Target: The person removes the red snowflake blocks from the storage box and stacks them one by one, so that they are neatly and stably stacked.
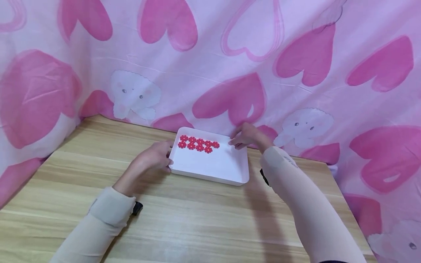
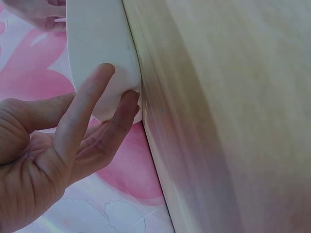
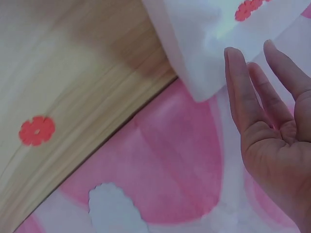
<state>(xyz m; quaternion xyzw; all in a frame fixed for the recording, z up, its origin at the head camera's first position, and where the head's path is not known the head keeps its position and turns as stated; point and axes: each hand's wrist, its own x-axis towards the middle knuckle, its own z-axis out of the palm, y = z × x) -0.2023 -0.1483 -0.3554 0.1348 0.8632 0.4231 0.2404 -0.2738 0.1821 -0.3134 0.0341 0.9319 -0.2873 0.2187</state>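
A shallow white tray [image 1: 210, 164] lies on the table in the head view. Inside it, several red flower-shaped discs [image 1: 200, 141] form two rows toward the far left corner. My left hand [image 1: 154, 155] is at the tray's left side; its fingertips [image 2: 129, 99] touch the outer wall near the lower edge. Over the far right corner, my right hand [image 1: 246, 136] has its fingers extended toward the rim, with no disc showing between them. One more red disc [image 3: 37, 130] lies on the table in the right wrist view, apart from the tray.
The wooden table [image 1: 184, 223] reaches back to a pink curtain [image 1: 210, 65] printed with hearts. A black strap piece [image 1: 137, 208] shows at the left cuff, and another black piece [image 1: 264, 177] beside the right sleeve.
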